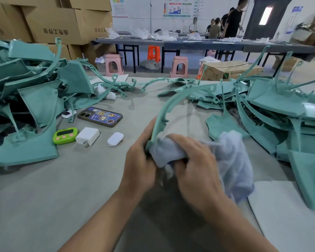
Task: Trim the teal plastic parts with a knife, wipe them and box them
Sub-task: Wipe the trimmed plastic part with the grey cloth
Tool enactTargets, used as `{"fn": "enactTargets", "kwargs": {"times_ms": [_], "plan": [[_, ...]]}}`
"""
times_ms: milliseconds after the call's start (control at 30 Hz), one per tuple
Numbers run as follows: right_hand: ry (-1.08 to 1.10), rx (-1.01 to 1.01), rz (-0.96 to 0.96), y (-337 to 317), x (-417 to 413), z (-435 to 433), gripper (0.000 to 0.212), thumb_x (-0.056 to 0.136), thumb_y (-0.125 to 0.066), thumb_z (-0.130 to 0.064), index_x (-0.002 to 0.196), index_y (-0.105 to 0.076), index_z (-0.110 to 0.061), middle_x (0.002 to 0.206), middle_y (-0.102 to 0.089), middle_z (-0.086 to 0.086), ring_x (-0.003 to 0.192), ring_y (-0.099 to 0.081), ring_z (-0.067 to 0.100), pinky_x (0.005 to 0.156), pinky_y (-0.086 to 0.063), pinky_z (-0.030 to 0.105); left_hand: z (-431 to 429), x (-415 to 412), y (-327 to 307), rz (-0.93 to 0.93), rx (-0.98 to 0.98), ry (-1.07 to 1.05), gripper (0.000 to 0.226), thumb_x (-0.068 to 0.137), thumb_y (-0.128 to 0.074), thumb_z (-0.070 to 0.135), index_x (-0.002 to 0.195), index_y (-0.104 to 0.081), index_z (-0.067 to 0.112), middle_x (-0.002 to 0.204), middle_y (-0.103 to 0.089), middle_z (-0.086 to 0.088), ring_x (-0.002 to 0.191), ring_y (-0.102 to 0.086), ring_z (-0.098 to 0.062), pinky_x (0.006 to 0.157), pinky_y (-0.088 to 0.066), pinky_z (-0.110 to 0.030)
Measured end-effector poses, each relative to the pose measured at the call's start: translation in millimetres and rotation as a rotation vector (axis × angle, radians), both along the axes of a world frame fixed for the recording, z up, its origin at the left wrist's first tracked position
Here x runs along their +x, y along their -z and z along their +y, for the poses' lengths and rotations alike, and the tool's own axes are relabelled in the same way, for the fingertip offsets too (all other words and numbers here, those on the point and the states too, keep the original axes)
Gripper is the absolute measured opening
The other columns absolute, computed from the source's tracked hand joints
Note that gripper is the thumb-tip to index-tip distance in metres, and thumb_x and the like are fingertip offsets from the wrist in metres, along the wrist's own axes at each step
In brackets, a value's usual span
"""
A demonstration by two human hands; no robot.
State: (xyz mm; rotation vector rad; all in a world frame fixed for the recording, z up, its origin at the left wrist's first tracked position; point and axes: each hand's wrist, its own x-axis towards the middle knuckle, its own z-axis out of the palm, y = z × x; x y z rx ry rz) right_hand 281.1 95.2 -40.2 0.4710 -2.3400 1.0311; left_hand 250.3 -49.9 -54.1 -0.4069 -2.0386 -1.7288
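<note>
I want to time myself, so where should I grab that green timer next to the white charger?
Probably from above, pinching its far and near long edges. The green timer lies face up on the table, with the white charger close at one end and a teal panel at the other, so the ends look crowded.

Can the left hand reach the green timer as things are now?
Probably yes, once it lets go: the left hand grips the curved teal part. Only a white charger and a small white case lie between it and the green timer.
</note>
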Motion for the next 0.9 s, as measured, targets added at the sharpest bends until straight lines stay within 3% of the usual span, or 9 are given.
{"fn": "enactTargets", "kwargs": {"times_ms": [67, 200, 333, 433, 567, 633, 700, 800, 900], "plan": [[-0.093, -0.032, 0.013, 5.5, -5.7, -4.5, 0.027, 0.084, -0.061, -0.01, 0.102, -0.064, -0.03, 0.093, -0.068, -0.016, 0.092, -0.064, 0.007, 0.08, -0.049, 0.029, 4.2, 3.1, 1.7, 0.017, -0.106, -0.033, 0.048, 0.084, -0.051, 0.021, 0.129, -0.056, 0.04, 0.108, -0.064, 0.041, 0.102, -0.06, 0.017, 0.087, -0.045, -0.005], [-0.105, -0.333, -0.1, 9.3, -19.5, -6.3, 0.015, 0.088, -0.053, -0.019, 0.089, -0.065, -0.028, 0.075, -0.07, -0.007, 0.07, -0.069, 0.012, 0.065, -0.055, 0.035, 10.4, 6.3, 4.5, -0.065, -0.045, 0.075, 0.046, 0.083, -0.055, 0.005, 0.123, -0.068, 0.023, 0.107, -0.074, 0.017, 0.11, -0.068, -0.007, 0.086, -0.052, -0.021], [0.38, -0.37, 0.046, -1.0, -32.1, -2.9, 0.014, 0.079, -0.044, -0.039, 0.091, -0.048, -0.043, 0.086, -0.062, -0.031, 0.075, -0.058, -0.008, 0.053, -0.042, 0.02, 28.5, 19.3, -0.4, -0.031, -0.094, 0.142, 0.074, 0.077, -0.047, -0.015, 0.137, -0.061, 0.025, 0.118, -0.07, 0.023, 0.12, -0.063, -0.007, 0.094, -0.047, -0.015], [0.419, -0.552, 0.059, -7.6, -33.5, 7.7, 0.016, 0.081, -0.057, -0.037, 0.088, -0.043, -0.036, 0.079, -0.06, -0.022, 0.065, -0.054, 0.003, 0.054, -0.04, 0.019, 39.7, 26.2, -1.8, 0.012, -0.132, 0.166, 0.091, 0.072, -0.041, -0.015, 0.146, -0.05, 0.037, 0.132, -0.061, 0.029, 0.127, -0.054, 0.006, 0.104, -0.039, -0.01], [0.18, -0.433, -0.13, 0.0, -8.4, -7.1, 0.008, 0.093, -0.055, -0.035, 0.091, -0.05, -0.029, 0.077, -0.062, -0.011, 0.072, -0.059, 0.008, 0.067, -0.05, 0.042, 42.6, 26.5, -4.9, -0.093, 0.153, 0.225, 0.052, 0.081, -0.053, -0.014, 0.128, -0.06, 0.008, 0.107, -0.074, 0.014, 0.105, -0.067, -0.003, 0.085, -0.05, -0.012], [0.033, -0.317, -0.164, 2.2, 3.0, -15.8, 0.018, 0.09, -0.051, -0.048, 0.098, -0.055, -0.032, 0.088, -0.061, -0.01, 0.09, -0.058, 0.009, 0.079, -0.049, 0.036, 41.4, 25.4, -9.2, -0.21, 0.339, 0.242, 0.024, 0.081, -0.057, 0.012, 0.103, -0.059, 0.001, 0.088, -0.07, -0.009, 0.085, -0.07, -0.018, 0.073, -0.057, -0.025], [-0.107, -0.265, -0.189, 2.2, 2.1, -16.5, 0.02, 0.09, -0.056, -0.046, 0.106, -0.06, -0.035, 0.1, -0.06, -0.012, 0.103, -0.056, 0.011, 0.085, -0.044, 0.023, 35.2, 24.8, -11.8, -0.211, 0.396, 0.24, 0.003, 0.089, -0.055, 0.0, 0.089, -0.058, 0.0, 0.076, -0.069, -0.008, 0.072, -0.069, -0.015, 0.065, -0.057, -0.026], [-0.156, -0.22, -0.147, 2.6, -5.2, -11.9, 0.022, 0.095, -0.066, -0.025, 0.114, -0.066, -0.036, 0.11, -0.06, -0.015, 0.109, -0.058, 0.009, 0.085, -0.043, 0.013, 29.0, 21.1, -4.8, -0.233, 0.338, 0.11, 0.038, 0.084, -0.041, -0.027, 0.077, -0.057, 0.006, 0.058, -0.065, 0.007, 0.053, -0.061, 0.0, 0.049, -0.047, -0.016], [-0.023, -0.113, -0.06, 4.5, -15.5, -13.0, 0.017, 0.093, -0.067, -0.022, 0.097, -0.059, -0.037, 0.093, -0.055, -0.014, 0.088, -0.057, 0.005, 0.07, -0.041, 0.018, 26.8, 20.9, -1.1, -0.205, 0.192, 0.037, 0.026, 0.075, -0.043, -0.019, 0.07, -0.056, 0.003, 0.059, -0.057, 0.0, 0.056, -0.051, -0.012, 0.051, -0.04, -0.031]]}}
